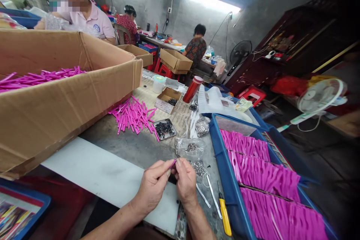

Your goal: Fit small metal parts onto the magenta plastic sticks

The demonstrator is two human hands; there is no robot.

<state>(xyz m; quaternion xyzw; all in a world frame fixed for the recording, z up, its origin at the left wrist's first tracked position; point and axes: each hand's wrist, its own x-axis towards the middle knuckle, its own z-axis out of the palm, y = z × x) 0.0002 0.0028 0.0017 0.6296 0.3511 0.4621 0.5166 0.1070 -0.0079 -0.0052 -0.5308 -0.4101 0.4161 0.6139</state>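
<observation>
1. A slim, smooth-looking magenta stick (173,164) is held up between both hands, above the table (118,150); most of it is hidden by fingers.
2. Left hand (154,183): stick pinched by thumb and index finger, other fingers curled in, back of hand turned outward. Forearm angled up and rightward from the bottom edge.
3. Right hand (185,180): other end of stick pinched by thumb and forefinger, remaining fingers folded; exact contact partly hidden. Forearm slanted up and leftward, hands nearly touching.
4. Flat, matte white board (104,174) laid under the left wrist.
5. Loose heap of thin magenta sticks (133,116) piled on the table beside a large, creased cardboard box (70,108), partly filled with more of the same.
6. Small black pieces (165,129) heaped in a shallow square tray; others are held in a small carton (163,105) behind.
7. Crinkled clear plastic bag (194,150) placed just beyond the hands, shiny metal bits seen inside.
8. Screwdriver (225,217) with yellow handle laid right of the hands, next to a blue plastic crate (229,180); wavy magenta strips (261,172) are packed in rows inside.
</observation>
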